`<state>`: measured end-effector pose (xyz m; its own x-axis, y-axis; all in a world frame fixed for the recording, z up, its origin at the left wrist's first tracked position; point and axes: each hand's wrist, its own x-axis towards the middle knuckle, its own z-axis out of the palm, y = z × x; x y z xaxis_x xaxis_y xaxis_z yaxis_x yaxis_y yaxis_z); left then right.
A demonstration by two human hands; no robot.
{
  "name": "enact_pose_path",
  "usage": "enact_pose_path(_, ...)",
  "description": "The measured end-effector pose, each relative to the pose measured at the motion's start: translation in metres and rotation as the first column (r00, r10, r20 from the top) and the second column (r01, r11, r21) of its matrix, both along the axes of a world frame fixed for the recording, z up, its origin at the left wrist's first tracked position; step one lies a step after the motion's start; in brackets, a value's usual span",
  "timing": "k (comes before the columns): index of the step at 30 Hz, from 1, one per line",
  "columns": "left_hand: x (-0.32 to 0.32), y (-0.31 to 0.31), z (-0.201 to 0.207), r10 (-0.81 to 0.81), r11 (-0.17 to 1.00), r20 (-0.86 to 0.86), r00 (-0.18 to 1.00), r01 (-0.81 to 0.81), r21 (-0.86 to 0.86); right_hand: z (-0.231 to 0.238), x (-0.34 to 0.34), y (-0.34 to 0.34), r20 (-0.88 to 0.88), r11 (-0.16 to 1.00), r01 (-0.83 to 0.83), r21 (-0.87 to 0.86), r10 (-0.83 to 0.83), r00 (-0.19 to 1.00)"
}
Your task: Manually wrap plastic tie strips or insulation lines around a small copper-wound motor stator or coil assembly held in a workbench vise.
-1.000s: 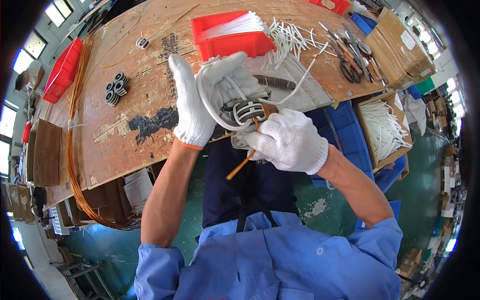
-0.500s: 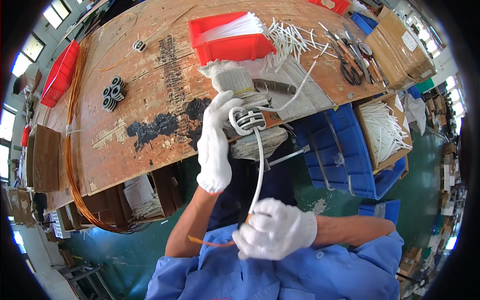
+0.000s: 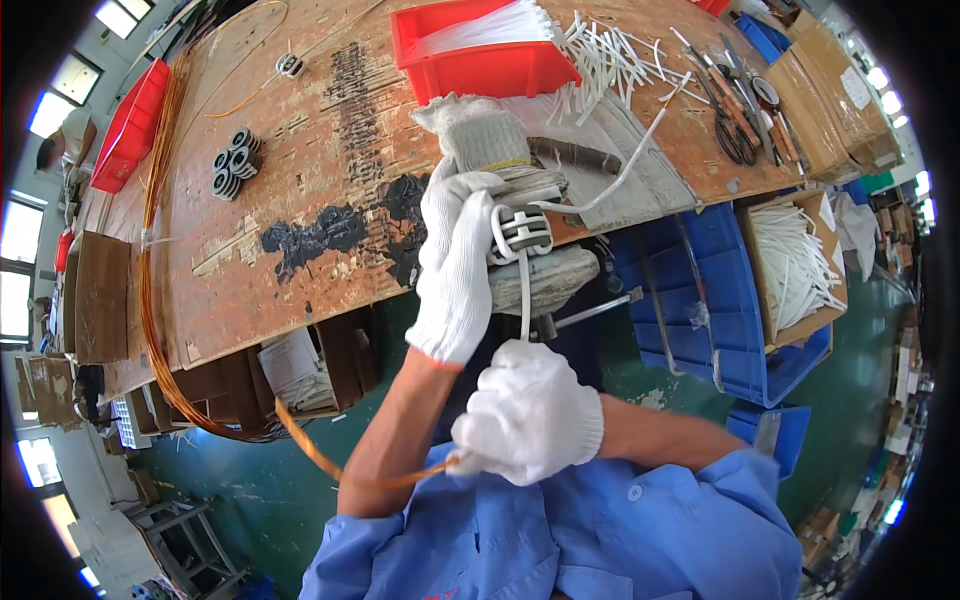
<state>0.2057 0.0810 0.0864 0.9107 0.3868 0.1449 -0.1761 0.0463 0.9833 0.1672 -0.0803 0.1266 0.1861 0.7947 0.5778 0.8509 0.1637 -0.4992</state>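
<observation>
Left hand (image 3: 455, 265) stays clamped on the ring core (image 3: 520, 232) while right hand (image 3: 530, 415), fisted on the white sleeve (image 3: 524, 295), has drawn it taut below.

Knit cotton gloves (image 3: 455, 270), worn wood bench (image 3: 300, 190)

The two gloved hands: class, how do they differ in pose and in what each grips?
The left hand is raised at the bench edge, holding the ring core; the right hand sits low near the chest, fisted on the white sleeved wire. The left points up; the right is curled. Both wear white knit gloves.
</observation>
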Motion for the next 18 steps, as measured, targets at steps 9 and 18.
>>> enact_pose_path(9,-0.019,0.001,0.017,0.085,0.867,0.260,0.962,-0.200,0.457,0.087,-0.017,-0.019,-0.889,0.811,0.449,0.375,0.178,0.422)
enact_pose_path(18,-0.022,-0.015,0.019,0.070,0.765,0.385,0.920,-0.297,0.572,0.156,0.094,0.002,-0.867,0.869,0.390,0.304,0.083,0.492)
